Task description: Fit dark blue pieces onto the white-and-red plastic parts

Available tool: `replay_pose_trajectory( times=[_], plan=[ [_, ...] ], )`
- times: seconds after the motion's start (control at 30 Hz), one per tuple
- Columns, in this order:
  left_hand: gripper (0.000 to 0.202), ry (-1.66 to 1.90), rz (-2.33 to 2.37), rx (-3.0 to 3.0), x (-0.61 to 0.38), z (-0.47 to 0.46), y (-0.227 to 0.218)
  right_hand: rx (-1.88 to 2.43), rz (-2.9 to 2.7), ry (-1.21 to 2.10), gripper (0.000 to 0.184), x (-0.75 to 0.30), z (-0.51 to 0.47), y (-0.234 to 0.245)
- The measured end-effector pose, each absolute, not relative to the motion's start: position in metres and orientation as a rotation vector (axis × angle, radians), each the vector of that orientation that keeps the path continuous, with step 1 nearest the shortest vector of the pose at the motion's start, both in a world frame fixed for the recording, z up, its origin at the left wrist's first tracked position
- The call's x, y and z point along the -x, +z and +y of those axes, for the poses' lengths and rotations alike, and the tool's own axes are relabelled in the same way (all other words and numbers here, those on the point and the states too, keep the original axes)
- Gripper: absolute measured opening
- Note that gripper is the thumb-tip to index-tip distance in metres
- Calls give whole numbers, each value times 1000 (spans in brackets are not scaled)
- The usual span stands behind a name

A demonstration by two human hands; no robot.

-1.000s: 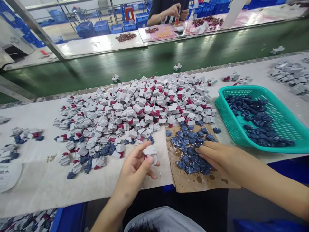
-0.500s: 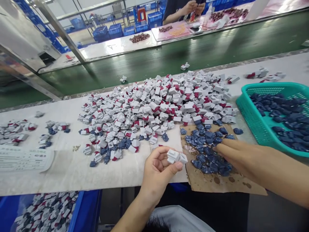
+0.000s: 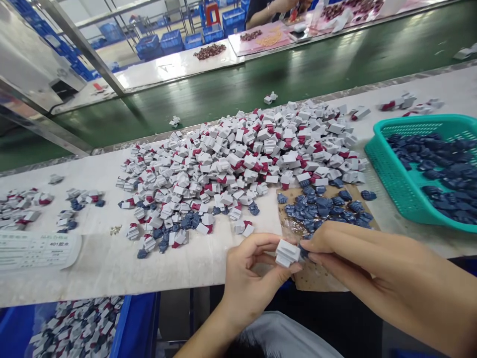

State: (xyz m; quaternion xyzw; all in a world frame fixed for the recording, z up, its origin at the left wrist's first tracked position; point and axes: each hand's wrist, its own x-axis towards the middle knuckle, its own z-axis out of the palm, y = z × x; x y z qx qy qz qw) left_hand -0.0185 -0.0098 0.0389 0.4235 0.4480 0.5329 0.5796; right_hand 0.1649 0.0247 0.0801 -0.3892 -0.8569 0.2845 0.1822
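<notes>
My left hand (image 3: 253,278) pinches a small white plastic part (image 3: 286,252) between thumb and fingers at the table's front edge. My right hand (image 3: 357,258) meets it from the right, its fingertips closed on a small dark blue piece (image 3: 302,251) that touches the white part. Just beyond them lies a brown cardboard sheet (image 3: 320,278) with several blue pieces (image 3: 324,206) on it. A big heap of white and red parts (image 3: 242,159) covers the middle of the table.
A teal basket (image 3: 387,174) with blue pieces stands at the right. A blue bin (image 3: 134,328) of assembled parts sits below the table's left front edge. A green conveyor belt (image 3: 261,79) runs behind the table. Another person's hands work at the far bench (image 3: 276,6).
My right hand left the blue pieces on the cardboard and came to the white part with one blue piece. My left hand moved slightly right and toward me.
</notes>
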Motion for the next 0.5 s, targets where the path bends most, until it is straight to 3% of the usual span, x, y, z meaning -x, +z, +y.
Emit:
replay_pose_trajectory(
  times=[0.3, 0.5],
  plan=[
    [26, 1338, 997, -1115, 21, -6, 31, 1002, -2288, 1185, 24, -158, 43, 88],
    [28, 1259, 917, -1012, 17, 2, 31, 1244, -1777, 1031, 46, -137, 61, 79]
  ],
)
